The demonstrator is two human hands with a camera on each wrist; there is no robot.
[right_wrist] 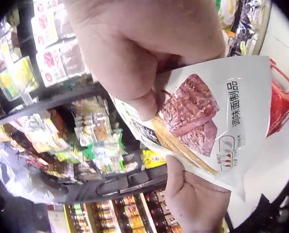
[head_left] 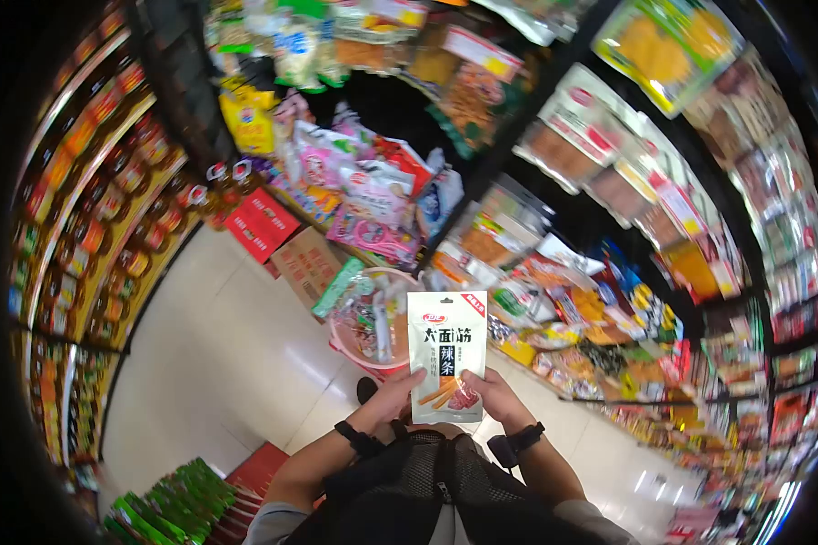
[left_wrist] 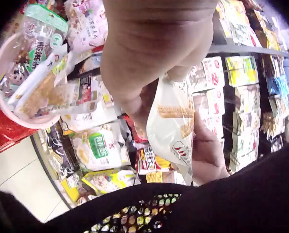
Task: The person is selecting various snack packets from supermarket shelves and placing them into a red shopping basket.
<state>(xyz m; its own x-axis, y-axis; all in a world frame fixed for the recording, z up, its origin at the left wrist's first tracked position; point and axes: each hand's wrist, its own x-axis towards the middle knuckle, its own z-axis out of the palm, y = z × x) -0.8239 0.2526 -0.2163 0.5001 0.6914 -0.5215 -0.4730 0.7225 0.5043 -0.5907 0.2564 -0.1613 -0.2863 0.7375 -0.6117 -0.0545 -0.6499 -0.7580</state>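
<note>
A white snack packet [head_left: 447,350] with Chinese lettering and a picture of orange sticks stands upright in front of the person's chest. The left hand [head_left: 397,395] grips its lower left edge, thumb on the front. On the opposite edge the right hand [head_left: 493,397] pinches it the same way. In the right wrist view the packet [right_wrist: 198,116] shows a reddish meat picture, with the right thumb pressing its face. The left wrist view catches the packet [left_wrist: 171,121] from the side, between both hands. The fingers behind it are mostly hidden.
A pink bucket [head_left: 334,338] of packaged snacks stands just beyond the left hand, beside a cardboard box [head_left: 307,266] and a red box [head_left: 261,223]. Shelves of bagged food [head_left: 600,313] curve round the right. Bottles [head_left: 89,232] line shelves at left, across a tiled floor [head_left: 218,363].
</note>
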